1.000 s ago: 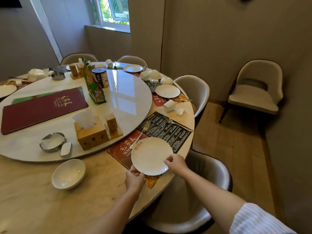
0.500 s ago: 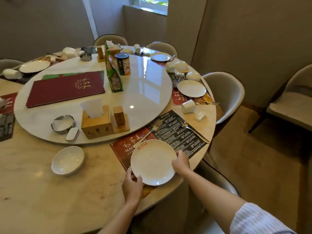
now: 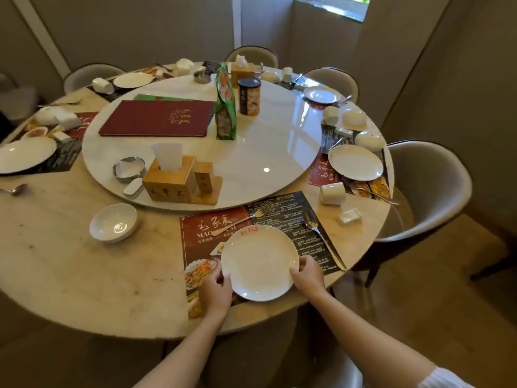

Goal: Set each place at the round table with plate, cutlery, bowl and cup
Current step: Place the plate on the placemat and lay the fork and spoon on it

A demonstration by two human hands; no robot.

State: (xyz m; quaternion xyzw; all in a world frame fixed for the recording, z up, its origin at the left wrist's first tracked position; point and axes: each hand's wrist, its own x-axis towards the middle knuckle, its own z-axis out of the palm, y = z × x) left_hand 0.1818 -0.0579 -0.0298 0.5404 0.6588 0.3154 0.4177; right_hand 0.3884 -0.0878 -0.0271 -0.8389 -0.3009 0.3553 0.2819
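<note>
1. Grey-walled dining rm, padded chairs round a big marble table (image 3: 70,275) w/ a turntable (image 3: 251,152) in the middle. Landmark for all places below: the placemat (image 3: 279,219) at the near edge.
2. Step in hand, as I judge it: squaring the plate (image 3: 260,266) on the near part of that placemat. Left hand (image 3: 216,289) pinches the plate's left rim, thumb on top; right hand (image 3: 307,274) has its fingers (image 3: 303,264) curled over the right rim. Can't tell if the plate is fully down or a touch lifted.
3. Fork (image 3: 243,218) lies aslant across the placemat's far half, just beyond the plate. Spoon (image 3: 321,238) lies along the placemat's right side, bowl end away from the person.
4. Bowl (image 3: 113,223) sits on bare table well left of the placemat; cup (image 3: 332,193) lies on its side just off the placemat's far-right corner, small white rest (image 3: 349,216) near it.
5. Next move prob: let go of the plate, straighten fork & spoon beside it, then fetch the bowl and stand the cup upright. Needs a reach left for the bowl, right for the cup.
</note>
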